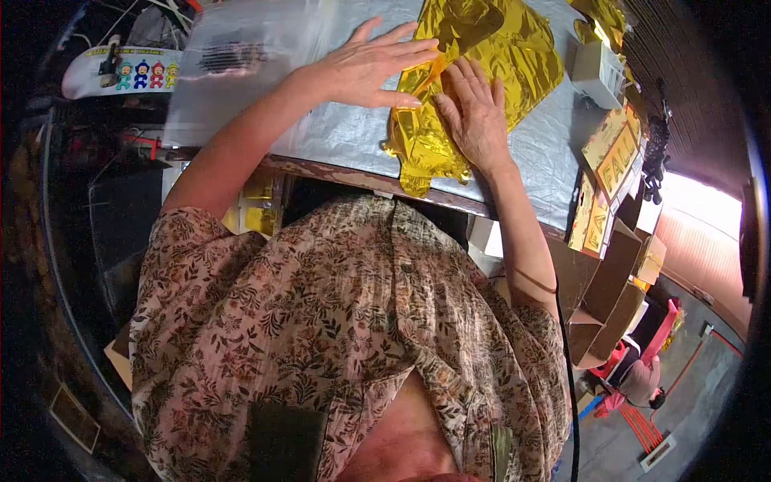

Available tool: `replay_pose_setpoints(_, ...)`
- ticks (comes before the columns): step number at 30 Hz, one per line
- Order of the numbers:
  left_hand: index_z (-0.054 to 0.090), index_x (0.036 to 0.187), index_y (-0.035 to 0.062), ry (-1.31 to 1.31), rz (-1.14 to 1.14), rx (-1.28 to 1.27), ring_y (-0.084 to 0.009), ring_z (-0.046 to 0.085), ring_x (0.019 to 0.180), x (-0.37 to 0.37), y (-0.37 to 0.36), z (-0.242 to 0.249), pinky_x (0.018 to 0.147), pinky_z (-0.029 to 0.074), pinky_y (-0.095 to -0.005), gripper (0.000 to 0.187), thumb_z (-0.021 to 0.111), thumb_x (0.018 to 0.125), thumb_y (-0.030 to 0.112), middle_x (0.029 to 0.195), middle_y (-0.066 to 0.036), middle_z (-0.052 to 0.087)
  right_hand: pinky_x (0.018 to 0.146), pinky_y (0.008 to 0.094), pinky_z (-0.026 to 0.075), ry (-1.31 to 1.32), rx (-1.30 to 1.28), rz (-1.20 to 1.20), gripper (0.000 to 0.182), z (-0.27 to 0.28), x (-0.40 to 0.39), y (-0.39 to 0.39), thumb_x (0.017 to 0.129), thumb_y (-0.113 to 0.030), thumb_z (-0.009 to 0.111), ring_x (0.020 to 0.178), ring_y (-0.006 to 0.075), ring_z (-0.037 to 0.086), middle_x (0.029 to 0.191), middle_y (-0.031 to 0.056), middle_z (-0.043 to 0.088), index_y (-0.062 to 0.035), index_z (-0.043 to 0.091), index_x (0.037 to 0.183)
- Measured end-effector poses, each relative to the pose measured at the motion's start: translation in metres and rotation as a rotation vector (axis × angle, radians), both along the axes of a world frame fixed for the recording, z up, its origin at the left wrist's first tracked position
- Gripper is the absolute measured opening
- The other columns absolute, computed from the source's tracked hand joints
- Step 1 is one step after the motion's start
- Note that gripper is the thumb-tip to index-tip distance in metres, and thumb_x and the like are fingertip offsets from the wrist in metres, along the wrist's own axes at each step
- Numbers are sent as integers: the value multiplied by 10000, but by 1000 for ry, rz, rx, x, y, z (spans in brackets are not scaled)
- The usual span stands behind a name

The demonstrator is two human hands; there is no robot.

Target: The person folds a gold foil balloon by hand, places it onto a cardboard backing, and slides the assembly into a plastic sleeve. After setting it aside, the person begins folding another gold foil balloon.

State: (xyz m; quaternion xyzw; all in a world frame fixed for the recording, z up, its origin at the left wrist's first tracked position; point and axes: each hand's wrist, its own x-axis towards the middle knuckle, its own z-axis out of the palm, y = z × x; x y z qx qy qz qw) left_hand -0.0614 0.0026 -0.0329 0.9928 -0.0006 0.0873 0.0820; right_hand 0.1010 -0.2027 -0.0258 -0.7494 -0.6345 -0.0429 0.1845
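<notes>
A crinkled gold foil sheet (pixel 518 60) lies on the silver-covered table (pixel 345 132), with its lower end reaching the front edge. My left hand (pixel 373 68) reaches in from the left, fingers spread, its fingertips touching the foil's left part. On the foil's middle, my right hand (pixel 476 120) lies flat with its fingers stretched out. Between the two hands runs a narrow, shiny orange-gold fold (pixel 432 72). Neither hand is closed around anything.
Clear plastic sheets (pixel 241 60) lie at the table's left. On the right are a white box (pixel 598 74), "FALL" signs (pixel 617 165) and open cardboard boxes (pixel 606 281). Another person (pixel 642 377) is farther off at the lower right.
</notes>
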Motion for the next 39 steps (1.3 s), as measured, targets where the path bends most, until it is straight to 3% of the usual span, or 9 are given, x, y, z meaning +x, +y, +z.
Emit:
replay_pose_setpoints(6,296,1618,153,17,-7,-12,-312,164,1573,0,-1,5,1247,70,-610,860,601,944,591,1691,-49,255,1202,574,223,150,102,-27,649,3,-3,2,1010,-360,610,1490,351,352,1630,154,345,-59,389,1541)
replay_pose_setpoints(10,295,1615,132,28,-17,-24,-314,159,1573,-1,-2,8,1250,66,-610,895,606,929,614,1688,-58,258,1210,606,174,148,129,-82,632,13,-8,2,1010,-347,605,1498,370,331,1643,140,325,-69,397,1539)
replay_pose_setpoints(12,301,1613,130,24,-13,-28,-316,157,1573,-1,-1,10,1251,68,-608,899,610,924,618,1686,-58,262,1207,642,133,-113,31,-42,619,25,-10,3,1007,-344,604,1499,384,325,1639,126,336,-80,414,1533)
replay_pose_setpoints(13,307,1611,129,32,-14,-46,-317,155,1573,-1,-2,10,1251,70,-607,903,613,919,623,1684,-58,265,1198,660,135,-113,44,18,543,29,-15,4,1000,-332,614,1489,357,356,1592,109,423,-88,506,1472)
replay_pose_setpoints(17,323,1605,126,18,-21,-73,-323,169,1569,-2,-3,14,1248,69,-609,898,621,917,620,1673,-67,287,1192,666,158,-61,17,97,417,24,-20,4,983,-303,644,1443,328,437,1463,80,577,-104,630,1350)
replay_pose_setpoints(24,432,1552,144,75,91,-220,-285,212,1562,25,10,19,1212,147,-575,668,559,1004,504,1651,-34,347,1190,651,193,79,0,80,457,9,-15,-2,983,-300,649,1431,332,452,1494,67,555,-114,599,1397)
replay_pose_setpoints(26,507,1491,117,-100,173,-151,-291,280,1525,42,19,4,1201,144,-584,575,500,1041,475,1600,-49,423,1192,645,197,91,-4,77,462,11,-16,-3,985,-297,648,1434,334,447,1498,69,550,-123,591,1409)
replay_pose_setpoints(29,478,1509,122,-106,234,-27,-292,259,1535,57,27,-5,1196,145,-600,571,489,1045,454,1614,-41,401,1193,643,197,114,-23,77,469,12,-16,-3,985,-289,646,1444,333,432,1508,72,538,-120,581,1418)
replay_pose_setpoints(39,316,1607,164,60,286,-26,-286,143,1576,63,26,7,1230,72,-617,631,435,1072,476,1683,-7,272,1198,631,200,95,-27,58,485,10,-16,-2,983,-304,647,1446,327,427,1521,71,520,-112,573,1422)
